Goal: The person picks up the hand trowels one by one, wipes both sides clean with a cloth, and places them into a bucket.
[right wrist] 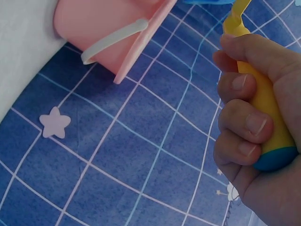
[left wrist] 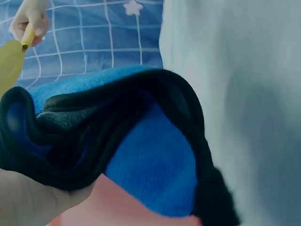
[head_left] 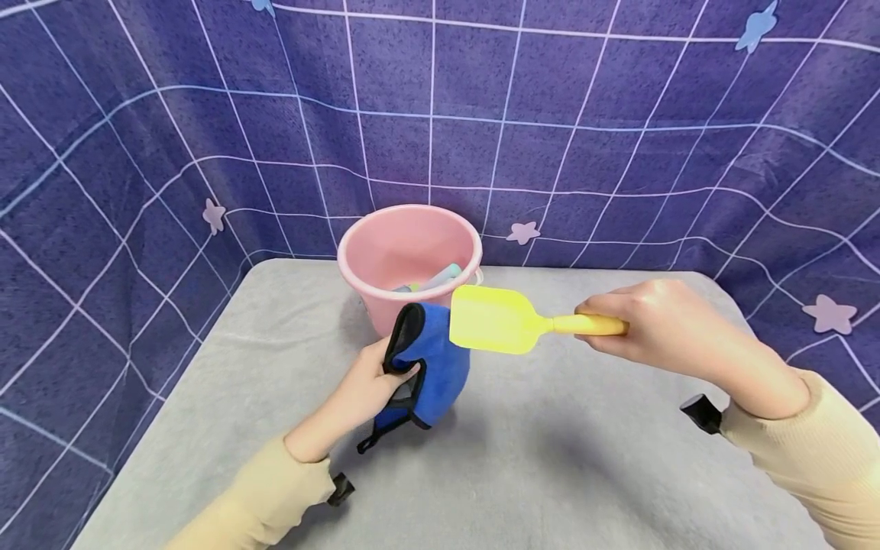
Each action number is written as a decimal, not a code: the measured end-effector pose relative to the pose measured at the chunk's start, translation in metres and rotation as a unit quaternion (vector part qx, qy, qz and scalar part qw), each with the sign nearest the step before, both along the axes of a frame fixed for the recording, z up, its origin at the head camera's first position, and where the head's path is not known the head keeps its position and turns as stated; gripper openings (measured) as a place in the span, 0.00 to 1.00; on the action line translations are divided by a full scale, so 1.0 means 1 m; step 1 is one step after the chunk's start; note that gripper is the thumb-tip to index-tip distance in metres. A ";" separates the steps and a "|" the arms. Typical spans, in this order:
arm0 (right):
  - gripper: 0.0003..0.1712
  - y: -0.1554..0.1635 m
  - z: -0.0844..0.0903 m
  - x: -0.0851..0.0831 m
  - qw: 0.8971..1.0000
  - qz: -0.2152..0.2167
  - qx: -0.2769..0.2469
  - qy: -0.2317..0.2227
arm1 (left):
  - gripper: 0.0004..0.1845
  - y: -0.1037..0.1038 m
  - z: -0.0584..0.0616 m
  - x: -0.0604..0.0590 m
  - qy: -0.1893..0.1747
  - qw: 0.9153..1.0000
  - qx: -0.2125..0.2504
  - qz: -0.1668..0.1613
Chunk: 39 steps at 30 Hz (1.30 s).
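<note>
My left hand (head_left: 367, 382) grips a folded blue cloth (head_left: 443, 374) with black edging, held up just in front of the pink bucket (head_left: 354, 263). In the left wrist view the cloth (left wrist: 150, 160) hides most of the fingers. A yellow toy shovel (head_left: 496, 319) is in my right hand (head_left: 646, 325), its blade pointing left and overlapping the cloth's upper right edge. Whether blade and cloth touch, I cannot tell. The right wrist view shows the fingers curled round the shovel's yellow handle (right wrist: 270, 108), which ends in a blue cap.
Inside the bucket lie a pale blue-and-teal item (head_left: 441, 276) and other things, partly hidden. A white handle (right wrist: 115, 40) hangs on the bucket's side. Grey cloth covers the table (head_left: 536, 489). Behind it and at both sides stands a blue gridded curtain (head_left: 550, 145) with stars.
</note>
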State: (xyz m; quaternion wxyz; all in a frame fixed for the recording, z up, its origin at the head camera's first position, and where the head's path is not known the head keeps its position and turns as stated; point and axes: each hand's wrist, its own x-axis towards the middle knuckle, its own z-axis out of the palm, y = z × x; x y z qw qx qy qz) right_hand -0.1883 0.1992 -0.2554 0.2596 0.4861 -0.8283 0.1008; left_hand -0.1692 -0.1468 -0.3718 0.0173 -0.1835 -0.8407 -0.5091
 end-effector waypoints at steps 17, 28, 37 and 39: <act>0.08 -0.014 -0.008 -0.005 1.000 0.008 0.014 -0.002 | 0.09 0.046 -0.011 -0.003 -0.331 0.859 0.383 -0.073; 0.10 -0.017 -0.017 -0.004 0.999 -0.008 0.034 -0.029 | 0.18 0.063 -0.013 -0.001 -0.378 0.789 0.469 -0.117; 0.13 -0.020 -0.023 -0.004 0.998 -0.019 0.042 -0.032 | 0.21 0.062 -0.014 0.002 -0.392 0.778 0.471 -0.137; 0.14 -0.021 -0.024 -0.004 0.998 -0.023 0.046 -0.033 | 0.21 0.062 -0.014 0.003 -0.397 0.774 0.472 -0.143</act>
